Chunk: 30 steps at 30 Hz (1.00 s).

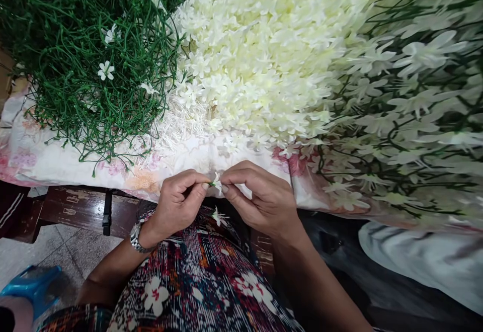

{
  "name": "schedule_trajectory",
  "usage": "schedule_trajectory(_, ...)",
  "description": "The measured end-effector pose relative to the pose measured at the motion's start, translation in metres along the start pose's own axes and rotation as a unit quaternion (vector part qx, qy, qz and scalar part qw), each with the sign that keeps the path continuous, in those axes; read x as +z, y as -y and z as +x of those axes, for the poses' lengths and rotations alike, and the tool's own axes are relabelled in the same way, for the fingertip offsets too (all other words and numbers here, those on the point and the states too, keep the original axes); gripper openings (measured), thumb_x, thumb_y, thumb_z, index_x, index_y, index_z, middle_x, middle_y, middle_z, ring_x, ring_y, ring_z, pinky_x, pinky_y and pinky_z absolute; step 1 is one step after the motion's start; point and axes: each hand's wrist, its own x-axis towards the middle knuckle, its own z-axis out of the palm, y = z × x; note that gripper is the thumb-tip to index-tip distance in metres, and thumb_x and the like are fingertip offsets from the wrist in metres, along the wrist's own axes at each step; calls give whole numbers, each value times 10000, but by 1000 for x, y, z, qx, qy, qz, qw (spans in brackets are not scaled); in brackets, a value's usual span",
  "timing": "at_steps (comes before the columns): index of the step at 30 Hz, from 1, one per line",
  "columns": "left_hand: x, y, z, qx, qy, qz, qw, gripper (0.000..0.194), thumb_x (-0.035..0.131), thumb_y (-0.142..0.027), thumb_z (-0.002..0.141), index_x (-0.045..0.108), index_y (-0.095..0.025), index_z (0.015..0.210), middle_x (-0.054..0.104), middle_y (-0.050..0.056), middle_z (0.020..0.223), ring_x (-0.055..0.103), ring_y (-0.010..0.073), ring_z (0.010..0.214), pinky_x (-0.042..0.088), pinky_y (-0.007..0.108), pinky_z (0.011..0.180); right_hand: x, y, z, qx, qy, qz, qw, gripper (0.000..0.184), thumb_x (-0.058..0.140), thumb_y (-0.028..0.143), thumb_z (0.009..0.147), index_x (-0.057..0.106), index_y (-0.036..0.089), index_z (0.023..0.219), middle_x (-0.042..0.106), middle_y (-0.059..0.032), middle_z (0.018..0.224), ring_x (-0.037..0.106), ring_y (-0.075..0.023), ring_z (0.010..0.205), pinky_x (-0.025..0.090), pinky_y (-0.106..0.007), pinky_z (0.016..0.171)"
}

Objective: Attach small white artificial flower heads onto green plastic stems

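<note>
My left hand (pixel 181 198) has thumb and forefinger clamped on a thin green stem (pixel 212 184). My right hand (pixel 260 198) meets it from the other side, its thumb and fingertips closed on the petals of the small white flower (pixel 217 182) at the stem's end. The flower sits between my two hands, just in front of the table's near edge. A second white flower (pixel 218 217) is just below my fingers, against my patterned shirt (pixel 196 271); I cannot tell what holds it there.

Beyond my hands a flowered cloth (pixel 75 163) covers the table. On it lie a tangled heap of green stems (pixel 94 65) at the left, a scatter of white threads (pixel 183 120) beside it, and a broad pile of pale petals (pixel 271 55) in the middle. Stemmed white blooms (pixel 415 105) crowd the right side, partly blurred. I wear a metal watch (pixel 136 237) on my left wrist.
</note>
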Motion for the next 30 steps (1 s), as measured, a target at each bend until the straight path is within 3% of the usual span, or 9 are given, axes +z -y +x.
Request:
schedule_trajectory(8,5,3,1,7,-23,18,1000,141,459,-140,783,588,-140,726,535,-9,598,467,72,537,383,197,510,7,-1,1,-31,-13,-87,996,148,480,67,730,479,174,833,531,-17,692,516,-113,654,436,-238,558)
schedule_trajectory(23,5,4,3,-20,-39,15,999,148,450,-151,786,577,-137,711,538,-4,593,472,82,540,400,212,519,19,-3,2,-25,-47,-76,996,156,476,64,729,473,177,838,531,-18,689,513,-118,654,435,-244,560)
schedule_trajectory(27,4,3,2,-35,-31,-14,999,152,463,-162,782,591,-137,704,535,-2,591,474,83,543,413,214,522,13,0,6,-18,-8,-73,997,135,456,69,755,480,172,837,527,-22,696,513,-113,659,435,-238,546)
schedule_trajectory(30,1,2,-1,-48,-11,-101,994,163,493,-182,778,615,-150,880,591,34,729,538,102,638,464,235,595,-3,5,12,-8,15,-47,999,140,478,62,753,504,177,828,543,-16,705,520,-105,655,435,-235,551)
